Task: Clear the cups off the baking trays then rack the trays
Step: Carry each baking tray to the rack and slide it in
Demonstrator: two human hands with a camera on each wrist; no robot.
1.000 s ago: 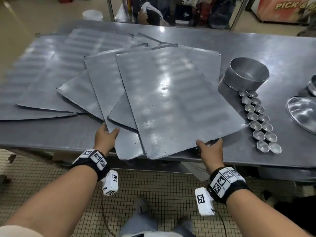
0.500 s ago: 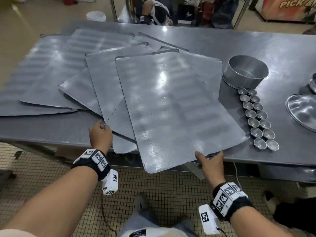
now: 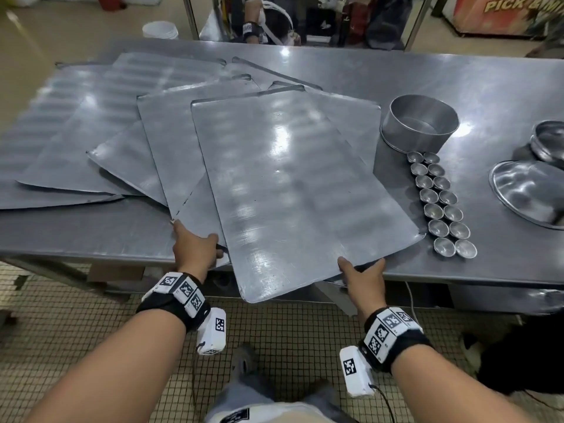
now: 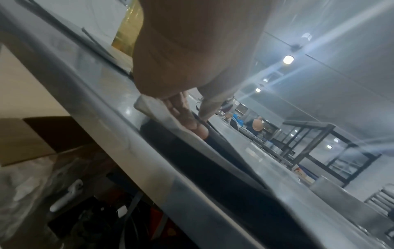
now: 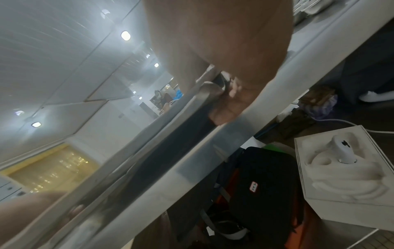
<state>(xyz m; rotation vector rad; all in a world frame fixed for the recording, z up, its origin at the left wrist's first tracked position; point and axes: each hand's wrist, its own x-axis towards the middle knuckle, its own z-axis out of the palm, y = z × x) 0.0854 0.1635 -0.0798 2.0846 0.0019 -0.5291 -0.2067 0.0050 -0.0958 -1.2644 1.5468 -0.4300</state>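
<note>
Several flat grey baking trays lie fanned out on the steel table (image 3: 488,87). The top tray (image 3: 293,190) sticks out past the table's front edge. My right hand (image 3: 361,273) grips its near right edge, thumb on top and fingers underneath, as the right wrist view also shows on the tray edge (image 5: 187,107). My left hand (image 3: 195,248) holds the near edge of a lower tray (image 3: 200,215), thumb above, fingers (image 4: 187,118) below. Two rows of small metal cups (image 3: 439,203) stand on the table right of the trays, none on a tray.
A round cake tin (image 3: 419,125) stands behind the cups. Steel bowls (image 3: 528,190) sit at the far right. Under the table are a black bag (image 5: 262,185) and an open white box (image 5: 341,168). Tiled floor lies below me.
The top tray has slid toward me and hangs further over the front edge. My left hand has shifted right onto the lower tray's near edge.
</note>
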